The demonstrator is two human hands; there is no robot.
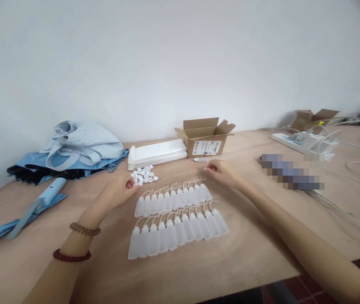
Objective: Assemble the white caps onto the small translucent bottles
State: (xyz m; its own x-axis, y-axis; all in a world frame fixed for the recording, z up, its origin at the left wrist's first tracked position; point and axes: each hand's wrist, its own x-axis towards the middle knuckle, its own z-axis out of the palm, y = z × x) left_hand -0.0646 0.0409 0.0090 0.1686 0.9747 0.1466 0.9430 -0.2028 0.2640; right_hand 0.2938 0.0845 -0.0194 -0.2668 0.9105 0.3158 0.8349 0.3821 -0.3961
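Note:
My left hand reaches the edge of a pile of small white nozzle caps. Its fingertips are drawn together there, and what they hold, if anything, is hidden. My right hand is above the table behind the bottles, its fingers curled in a pinch; I cannot make out anything in them. Just beyond it a single white bottle lies in front of the cardboard box. Between my arms lie two rows of translucent squeeze bottles, a back row and a front row, each bottle with a thin looped strap at its neck.
Behind the caps lies a stack of white packs, beside an open cardboard box. A blue umbrella and a pale cloth bag lie left. Rightward are a blurred-out object, a power strip, cables and another box.

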